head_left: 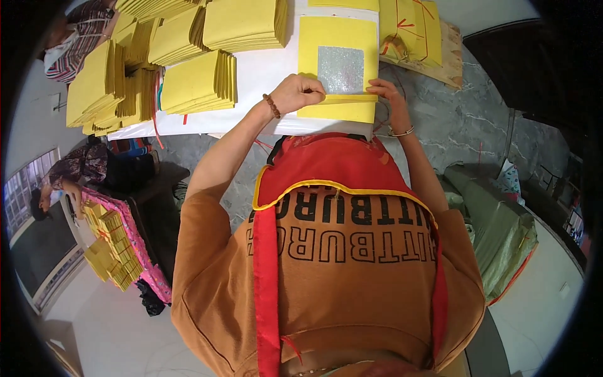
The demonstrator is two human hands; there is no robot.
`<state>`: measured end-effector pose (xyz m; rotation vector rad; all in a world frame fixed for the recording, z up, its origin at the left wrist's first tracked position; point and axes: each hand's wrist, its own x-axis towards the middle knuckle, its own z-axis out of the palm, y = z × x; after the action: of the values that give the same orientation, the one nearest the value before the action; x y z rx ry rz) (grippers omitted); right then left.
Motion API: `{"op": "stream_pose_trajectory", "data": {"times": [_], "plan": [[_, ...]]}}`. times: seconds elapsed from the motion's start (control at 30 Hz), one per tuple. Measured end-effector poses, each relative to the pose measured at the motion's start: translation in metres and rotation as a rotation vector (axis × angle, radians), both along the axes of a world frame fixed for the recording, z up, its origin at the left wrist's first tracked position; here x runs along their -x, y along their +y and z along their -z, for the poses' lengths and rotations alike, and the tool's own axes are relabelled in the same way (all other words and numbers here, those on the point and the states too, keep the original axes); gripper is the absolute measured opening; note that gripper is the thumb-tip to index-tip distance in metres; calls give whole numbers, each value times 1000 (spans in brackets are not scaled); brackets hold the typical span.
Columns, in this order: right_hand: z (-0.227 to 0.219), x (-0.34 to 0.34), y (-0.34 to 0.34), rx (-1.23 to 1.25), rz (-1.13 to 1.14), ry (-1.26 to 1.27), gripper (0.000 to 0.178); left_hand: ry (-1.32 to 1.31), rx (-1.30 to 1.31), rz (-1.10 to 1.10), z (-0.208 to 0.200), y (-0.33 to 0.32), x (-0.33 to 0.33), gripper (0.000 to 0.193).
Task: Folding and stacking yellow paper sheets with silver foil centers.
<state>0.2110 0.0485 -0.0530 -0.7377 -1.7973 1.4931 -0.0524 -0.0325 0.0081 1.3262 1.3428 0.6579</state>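
On the white-covered table lies yellow paper (pixel 341 34) with a silvery square (pixel 341 69) in its middle. A narrow fold (pixel 348 98) runs across the paper just below that square. My left hand (pixel 297 94), with a brown bead bracelet at the wrist, is closed, its curled fingers pinching the left end of the fold. At the right end, my right hand (pixel 391 100) has bent fingers gripping the paper's edge; its thumb is partly hidden. A light bracelet circles my right wrist.
Stacks of folded yellow paper (pixel 195 85) crowd the table's left side. Tied yellow bundles (pixel 411 31) rest on a wooden board (pixel 447 66) at the far right. At left, another person (pixel 85 164) is beside a pink-covered table (pixel 147 251) with yellow stacks; a striped sleeve (pixel 78 38) shows farther back.
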Motion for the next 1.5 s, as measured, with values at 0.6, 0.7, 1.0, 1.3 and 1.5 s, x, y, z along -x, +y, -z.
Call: {"op": "stream_pose_trajectory", "data": {"times": [0.6,0.7,1.0,1.3,1.5], "plan": [[-20,2,0,-310,-42,-241,22,-33,-21,-32,4,-2,-2,11],[-9,2,1,-410,-5,-240,21,-74,37,-40,-2,-2,-1,14],[5,10,3,-278,57,-164,17,732,-592,34,2,-17,14,49],[-33,9,11,-914,-37,-423,19,920,-802,93,-1,-31,11,43],[-37,-1,-17,-569,-159,-379,24,473,-585,-19,-1,-55,4,31]]}}
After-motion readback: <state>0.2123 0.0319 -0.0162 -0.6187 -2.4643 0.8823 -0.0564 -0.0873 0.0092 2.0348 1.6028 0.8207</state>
